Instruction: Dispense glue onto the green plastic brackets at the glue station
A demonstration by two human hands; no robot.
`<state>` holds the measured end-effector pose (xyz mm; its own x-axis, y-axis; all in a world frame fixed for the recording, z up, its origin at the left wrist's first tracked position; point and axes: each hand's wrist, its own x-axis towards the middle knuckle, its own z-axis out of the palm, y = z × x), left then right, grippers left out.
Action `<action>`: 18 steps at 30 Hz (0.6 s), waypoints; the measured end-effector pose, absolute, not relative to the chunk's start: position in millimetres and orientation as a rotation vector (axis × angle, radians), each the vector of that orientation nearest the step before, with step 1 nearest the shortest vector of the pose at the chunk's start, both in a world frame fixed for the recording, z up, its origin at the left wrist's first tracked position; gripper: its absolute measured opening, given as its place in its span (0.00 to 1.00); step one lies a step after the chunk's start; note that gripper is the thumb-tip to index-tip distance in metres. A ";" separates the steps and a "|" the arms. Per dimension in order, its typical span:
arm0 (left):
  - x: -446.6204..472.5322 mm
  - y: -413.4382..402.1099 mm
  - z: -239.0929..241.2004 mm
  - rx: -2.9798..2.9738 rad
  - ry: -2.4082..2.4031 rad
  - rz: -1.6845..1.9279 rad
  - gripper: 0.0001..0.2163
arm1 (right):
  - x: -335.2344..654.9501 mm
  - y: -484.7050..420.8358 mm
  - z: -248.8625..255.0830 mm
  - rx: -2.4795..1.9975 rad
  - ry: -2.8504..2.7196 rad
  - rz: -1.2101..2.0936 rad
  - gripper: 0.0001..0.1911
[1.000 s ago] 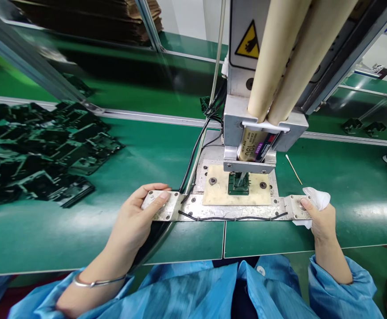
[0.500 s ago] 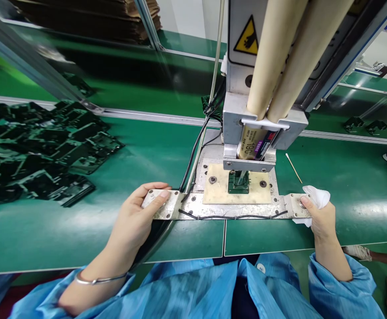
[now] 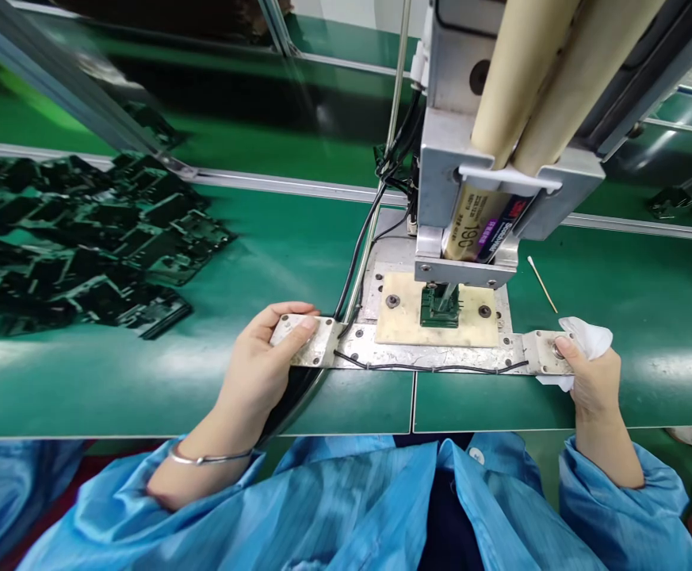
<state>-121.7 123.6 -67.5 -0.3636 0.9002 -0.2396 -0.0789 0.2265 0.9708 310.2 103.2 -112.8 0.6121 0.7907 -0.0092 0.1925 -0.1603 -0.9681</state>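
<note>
My left hand (image 3: 265,357) is closed round the left metal block (image 3: 310,339) of the machine's base, thumb on top and fingers behind. On the right block (image 3: 539,351), the thumb of my right hand (image 3: 596,379) presses a round button. A crumpled white wipe (image 3: 589,337) is tucked in that same hand and shows above and below its fingers. Between my hands, a small green circuit board (image 3: 439,313) sits in a cream fixture plate (image 3: 396,329). The nozzle of a dispensing cartridge (image 3: 470,218) reaches down to the board, partly hiding it.
Many green circuit boards (image 3: 84,238) are heaped on the bench at left. A cotton swab (image 3: 541,284) lies right of the machine. Black cables (image 3: 354,266) run along its left side. More boards (image 3: 670,202) stand at far right. Another person's blue sleeve (image 3: 13,500) shows at lower left.
The camera view has tilted, so the whole scene sits slightly higher and to the right. Both hands keep their places on the blocks, and the board and nozzle look unchanged.
</note>
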 end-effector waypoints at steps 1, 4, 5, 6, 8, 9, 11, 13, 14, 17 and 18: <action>-121.2 123.6 -67.2 0.799 1.557 1.311 0.24 | 310.3 103.3 -112.5 -1.681 -0.818 0.641 0.35; -119.4 124.0 -66.4 0.798 1.554 1.327 0.24 | 309.6 103.5 -111.0 -1.675 -0.811 0.626 0.35; -119.1 124.0 -66.3 0.797 1.552 1.329 0.23 | 309.2 103.5 -110.5 -1.674 -0.810 0.622 0.35; -118.9 124.0 -66.4 0.797 1.550 1.331 0.23 | 308.7 103.4 -110.1 -1.673 -0.812 0.621 0.35; -119.0 123.6 -66.9 0.799 1.549 1.333 0.23 | 308.0 103.1 -109.6 -1.666 -0.816 0.621 0.35; -119.2 123.4 -67.1 0.801 1.550 1.333 0.23 | 307.7 103.1 -109.5 -1.662 -0.817 0.624 0.34; -119.6 122.9 -67.0 0.801 1.553 1.331 0.23 | 307.3 103.2 -109.5 -1.650 -0.814 0.626 0.34; -119.4 122.2 -65.7 0.801 1.560 1.325 0.22 | 306.9 103.7 -109.6 -1.642 -0.813 0.619 0.34; -119.1 121.9 -64.6 0.801 1.563 1.319 0.21 | 306.7 103.9 -109.6 -1.644 -0.817 0.617 0.34; -117.7 121.1 -61.0 0.800 1.571 1.303 0.21 | 306.3 104.4 -109.1 -1.654 -0.812 0.617 0.36; -117.2 120.9 -60.2 0.799 1.572 1.300 0.21 | 306.3 104.3 -108.9 -1.656 -0.808 0.618 0.36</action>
